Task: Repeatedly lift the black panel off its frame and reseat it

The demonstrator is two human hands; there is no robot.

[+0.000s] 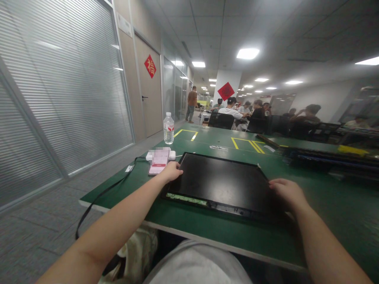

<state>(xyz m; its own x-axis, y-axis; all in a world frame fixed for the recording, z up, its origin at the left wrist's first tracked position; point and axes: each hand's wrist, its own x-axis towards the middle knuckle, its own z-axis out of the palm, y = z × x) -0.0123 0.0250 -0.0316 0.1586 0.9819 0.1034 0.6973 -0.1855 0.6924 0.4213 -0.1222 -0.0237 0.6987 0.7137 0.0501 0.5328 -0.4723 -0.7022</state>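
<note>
A flat black display panel [220,181] lies on the green table [325,205] in front of me, with a strip of green circuit board [186,198] showing along its near edge. My left hand [171,172] grips the panel's left edge, fingers curled over it. My right hand [286,192] holds the right edge, fingers bent down onto the rim.
A phone [159,161] lies by a white charger block with a black cable [97,199] running off the table's left side. A water bottle [168,128] stands farther back. Stacked dark panels [328,159] sit at the right. Several people sit and stand in the background.
</note>
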